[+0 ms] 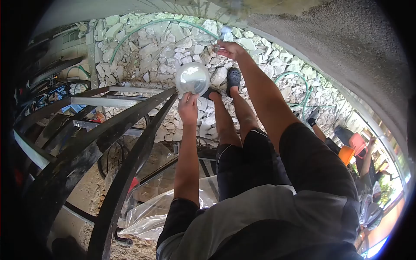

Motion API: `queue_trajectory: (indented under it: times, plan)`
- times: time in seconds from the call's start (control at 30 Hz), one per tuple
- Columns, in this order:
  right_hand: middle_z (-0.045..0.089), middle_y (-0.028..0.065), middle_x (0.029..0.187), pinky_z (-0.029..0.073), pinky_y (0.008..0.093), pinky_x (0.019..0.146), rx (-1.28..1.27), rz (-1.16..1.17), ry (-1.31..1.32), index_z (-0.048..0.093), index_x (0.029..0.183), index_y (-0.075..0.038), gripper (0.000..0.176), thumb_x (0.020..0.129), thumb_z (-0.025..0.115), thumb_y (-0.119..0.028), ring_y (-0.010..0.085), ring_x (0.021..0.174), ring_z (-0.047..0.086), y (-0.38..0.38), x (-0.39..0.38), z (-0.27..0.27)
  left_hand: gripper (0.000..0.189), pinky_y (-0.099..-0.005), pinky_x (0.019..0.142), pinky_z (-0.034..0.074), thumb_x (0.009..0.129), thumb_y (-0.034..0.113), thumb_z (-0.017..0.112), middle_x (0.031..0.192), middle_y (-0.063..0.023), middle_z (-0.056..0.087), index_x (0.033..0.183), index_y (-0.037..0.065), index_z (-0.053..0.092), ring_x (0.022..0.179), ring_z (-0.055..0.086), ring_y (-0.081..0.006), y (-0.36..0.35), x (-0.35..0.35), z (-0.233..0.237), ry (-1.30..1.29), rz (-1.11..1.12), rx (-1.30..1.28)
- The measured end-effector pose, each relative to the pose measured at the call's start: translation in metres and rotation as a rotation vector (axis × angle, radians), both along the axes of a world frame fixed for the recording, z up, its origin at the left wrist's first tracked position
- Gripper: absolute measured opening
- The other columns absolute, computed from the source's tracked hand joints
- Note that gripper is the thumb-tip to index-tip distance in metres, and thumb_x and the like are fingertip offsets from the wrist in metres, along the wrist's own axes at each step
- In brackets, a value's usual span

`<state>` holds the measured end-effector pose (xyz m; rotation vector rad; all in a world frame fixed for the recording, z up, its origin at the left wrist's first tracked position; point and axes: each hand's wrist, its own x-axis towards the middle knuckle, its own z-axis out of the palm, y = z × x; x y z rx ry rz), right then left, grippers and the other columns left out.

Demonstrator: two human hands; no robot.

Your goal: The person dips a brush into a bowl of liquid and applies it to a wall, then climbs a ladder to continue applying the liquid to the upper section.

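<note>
A round, translucent plastic bowl is pinched at its near rim by my left hand. Bright glare covers its middle, so its contents cannot be made out. My right hand is stretched further forward over the stones, fingers drawn together and pointing left. What they hold, if anything, is too small to tell. A green hose arcs across the stones and runs up close to these fingers. Just beyond the hand is a blurred, pale bluish patch.
Broken white stones cover the ground under my dark clogs. A dark metal frame with light rungs stands left, beside clear plastic sheeting. A rough wall rises right. Another person holds a reddish container at far right.
</note>
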<state>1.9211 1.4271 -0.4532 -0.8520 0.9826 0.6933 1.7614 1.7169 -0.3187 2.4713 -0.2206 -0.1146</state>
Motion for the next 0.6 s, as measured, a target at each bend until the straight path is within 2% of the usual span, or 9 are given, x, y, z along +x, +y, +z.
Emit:
queue_trajectory:
  times: [0.1,0.13,0.23,0.33,0.43,0.47,0.5,0.57,0.6]
  plan:
    - [0.068,0.0081,0.113,0.064,0.0323,0.084,0.019,0.007,-0.23,0.06,0.118,-0.002,0.032,0.099,0.072,-0.026,0.018,0.093,0.068,0.005,0.004,0.021,0.023,-0.0424,0.072,0.054,0.08,0.002,0.077,0.101,-0.0059,0.068,0.099,0.016,0.074,0.087,0.068,-0.0298,-0.001,-0.004,-0.001,-0.017,0.014,0.002]
    - [0.069,0.0052,0.109,0.063,0.0305,0.083,-0.009,0.092,-0.245,0.061,0.119,-0.005,0.029,0.099,0.071,-0.025,0.0152,0.094,0.067,0.012,0.003,0.034,0.023,-0.0426,0.073,0.054,0.081,0.002,0.077,0.101,-0.0057,0.068,0.099,0.016,0.073,0.087,0.069,-0.03,-0.001,-0.006,-0.001,-0.008,0.015,-0.003]
    - [0.072,0.0031,0.116,0.061,0.0291,0.086,-0.009,0.199,-0.453,0.063,0.12,-0.01,0.022,0.102,0.067,-0.021,0.0112,0.094,0.069,0.047,-0.023,0.074,0.022,-0.0431,0.073,0.054,0.082,0.004,0.076,0.101,-0.0054,0.067,0.099,0.017,0.073,0.087,0.069,-0.0305,-0.004,-0.01,-0.003,0.03,0.013,-0.004]
    - [0.071,-0.0003,0.114,0.06,0.0279,0.084,-0.103,0.216,-0.601,0.063,0.119,-0.01,0.019,0.102,0.067,-0.017,0.0092,0.095,0.069,0.081,-0.038,0.107,0.022,-0.0435,0.071,0.053,0.082,0.002,0.076,0.097,-0.0062,0.066,0.098,0.016,0.073,0.083,0.067,-0.0309,-0.01,-0.012,-0.003,0.033,0.018,-0.012]
    - [0.069,-0.0001,0.107,0.059,0.0248,0.082,-0.145,0.18,-0.715,0.065,0.111,-0.007,0.019,0.097,0.074,-0.017,0.0086,0.09,0.067,0.096,-0.033,0.098,0.022,-0.0435,0.068,0.052,0.081,0.0,0.076,0.093,-0.0067,0.064,0.097,0.015,0.073,0.079,0.066,-0.0311,-0.012,-0.016,0.0,0.011,0.003,-0.018]
    - [0.069,0.0005,0.107,0.061,0.0254,0.074,-0.198,0.19,-0.735,0.066,0.114,-0.006,0.023,0.096,0.075,-0.016,0.0082,0.091,0.068,0.096,-0.029,0.082,0.022,-0.0432,0.068,0.052,0.081,0.0,0.076,0.093,-0.0064,0.064,0.097,0.016,0.073,0.079,0.066,-0.0311,-0.012,-0.017,0.001,0.017,-0.005,-0.009]
    - [0.069,0.0005,0.107,0.061,0.0254,0.074,-0.195,0.187,-0.736,0.066,0.114,-0.006,0.023,0.096,0.075,-0.016,0.0082,0.091,0.068,0.094,-0.025,0.065,0.022,-0.0432,0.068,0.052,0.081,0.0,0.076,0.093,-0.0064,0.064,0.097,0.016,0.073,0.079,0.066,-0.0311,-0.012,-0.019,0.001,0.016,-0.007,-0.005]
    - [0.069,0.0043,0.105,0.062,0.0294,0.064,-0.314,0.088,-0.519,0.066,0.116,-0.004,0.026,0.095,0.076,-0.016,0.0131,0.089,0.071,0.086,-0.012,0.031,0.023,-0.0424,0.068,0.053,0.081,0.0,0.076,0.094,-0.0059,0.065,0.097,0.016,0.074,0.08,0.067,-0.0307,-0.012,-0.023,0.002,0.025,-0.005,0.02]
    - [0.069,0.0043,0.105,0.062,0.0294,0.064,-0.311,0.088,-0.519,0.066,0.116,-0.004,0.026,0.095,0.076,-0.016,0.0131,0.089,0.071,0.079,-0.002,0.022,0.023,-0.0424,0.068,0.053,0.081,0.0,0.076,0.094,-0.0059,0.065,0.097,0.016,0.074,0.08,0.067,-0.0307,-0.01,-0.026,0.0,0.026,-0.004,0.023]
